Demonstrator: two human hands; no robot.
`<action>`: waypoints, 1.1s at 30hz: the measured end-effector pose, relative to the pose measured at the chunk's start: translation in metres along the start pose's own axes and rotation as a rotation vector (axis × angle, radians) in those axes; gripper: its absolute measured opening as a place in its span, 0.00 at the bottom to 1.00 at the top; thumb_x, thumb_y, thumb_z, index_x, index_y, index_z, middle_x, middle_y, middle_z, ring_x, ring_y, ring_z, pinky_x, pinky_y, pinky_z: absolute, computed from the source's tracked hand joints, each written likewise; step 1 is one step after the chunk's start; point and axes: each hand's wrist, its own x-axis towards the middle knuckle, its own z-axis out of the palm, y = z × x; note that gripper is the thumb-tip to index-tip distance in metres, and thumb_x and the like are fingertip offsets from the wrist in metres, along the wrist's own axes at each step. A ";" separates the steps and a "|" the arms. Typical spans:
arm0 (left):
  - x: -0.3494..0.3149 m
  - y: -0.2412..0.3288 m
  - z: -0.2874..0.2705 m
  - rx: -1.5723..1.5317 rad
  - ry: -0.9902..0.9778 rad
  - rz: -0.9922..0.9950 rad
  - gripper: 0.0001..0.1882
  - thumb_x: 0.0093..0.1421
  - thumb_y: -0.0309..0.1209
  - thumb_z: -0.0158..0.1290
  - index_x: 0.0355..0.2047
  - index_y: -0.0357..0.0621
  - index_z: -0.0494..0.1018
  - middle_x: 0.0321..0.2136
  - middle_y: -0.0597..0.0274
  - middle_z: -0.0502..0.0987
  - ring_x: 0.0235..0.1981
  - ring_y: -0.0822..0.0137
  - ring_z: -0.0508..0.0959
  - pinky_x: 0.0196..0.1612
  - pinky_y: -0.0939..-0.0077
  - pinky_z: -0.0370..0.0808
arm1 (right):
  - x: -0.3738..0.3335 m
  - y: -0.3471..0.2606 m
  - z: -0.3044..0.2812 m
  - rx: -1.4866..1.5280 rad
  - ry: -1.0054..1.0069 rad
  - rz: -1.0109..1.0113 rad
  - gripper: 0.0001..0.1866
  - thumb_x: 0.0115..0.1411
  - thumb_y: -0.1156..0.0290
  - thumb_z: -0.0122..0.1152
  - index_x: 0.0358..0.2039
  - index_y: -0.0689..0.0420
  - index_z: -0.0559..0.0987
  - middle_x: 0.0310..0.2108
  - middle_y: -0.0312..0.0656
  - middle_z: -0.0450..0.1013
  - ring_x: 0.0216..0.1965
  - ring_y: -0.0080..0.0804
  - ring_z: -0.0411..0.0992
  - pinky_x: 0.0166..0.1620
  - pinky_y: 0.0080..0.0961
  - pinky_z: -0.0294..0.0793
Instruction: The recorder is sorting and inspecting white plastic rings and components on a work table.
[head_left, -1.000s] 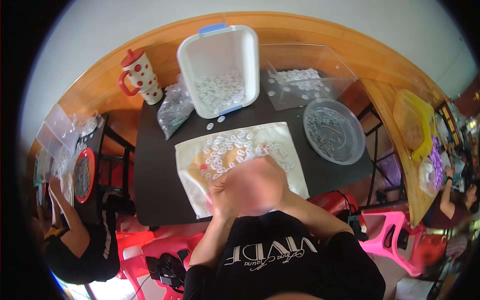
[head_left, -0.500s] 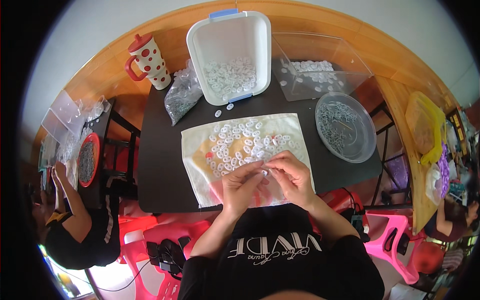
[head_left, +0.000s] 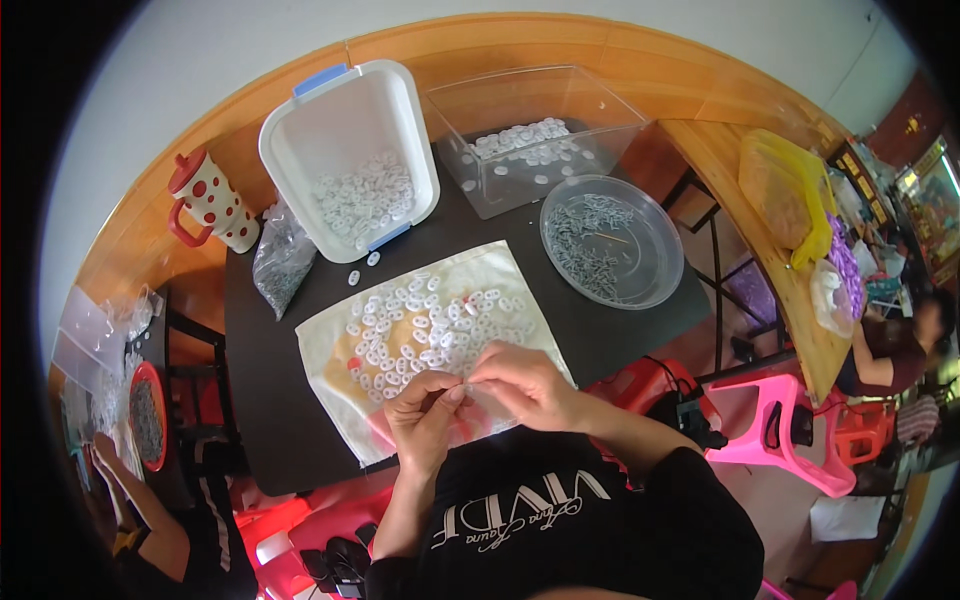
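Both of my hands meet over the near edge of a pale cloth (head_left: pixel 330 395) on the dark table. My left hand (head_left: pixel 422 415) is closed in a pinch around a small white piece (head_left: pixel 466 386), mostly hidden by the fingers. Fingertips of my right hand (head_left: pixel 530 388) pinch at the same spot, touching that piece or something tiny on it. Many white oval two-hole pieces (head_left: pixel 405 325) lie loose on the cloth just beyond my hands.
Behind stand a white basin (head_left: pixel 285 150) and a clear box (head_left: pixel 590 105), both with more white pieces. A round clear tub (head_left: pixel 655 280) holds small grey screw-like parts. A bag of grey parts (head_left: pixel 282 265) and a spotted tumbler (head_left: pixel 218 205) stand left. Co-workers sit both sides.
My view has turned, so the table appears tilted and shifted left. My hands have drawn closer together at the fingertips, and the small white piece shows less.
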 end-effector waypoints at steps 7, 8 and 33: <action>-0.013 -0.007 -0.007 0.122 0.046 0.076 0.03 0.65 0.17 0.53 0.37 0.36 0.76 0.30 0.63 0.78 0.27 0.76 0.78 0.28 0.85 0.74 | 0.008 0.043 -0.170 -0.688 0.342 0.153 0.05 0.59 0.85 0.60 0.35 0.63 0.80 0.26 0.43 0.75 0.29 0.29 0.74 0.34 0.23 0.72; -0.012 -0.006 -0.007 0.113 0.032 0.075 0.03 0.65 0.17 0.53 0.37 0.36 0.76 0.30 0.63 0.78 0.27 0.76 0.78 0.28 0.85 0.74 | 0.000 0.059 -0.199 -0.870 0.276 0.203 0.07 0.57 0.85 0.61 0.36 0.62 0.80 0.27 0.46 0.75 0.29 0.34 0.76 0.33 0.27 0.73; -0.013 -0.006 -0.007 0.207 -0.003 0.077 0.05 0.63 0.14 0.53 0.35 0.34 0.76 0.29 0.63 0.78 0.26 0.76 0.79 0.26 0.85 0.73 | 0.031 0.089 -0.204 -0.233 -0.091 0.574 0.04 0.61 0.81 0.57 0.35 0.62 0.80 0.29 0.30 0.74 0.32 0.15 0.68 0.35 0.17 0.67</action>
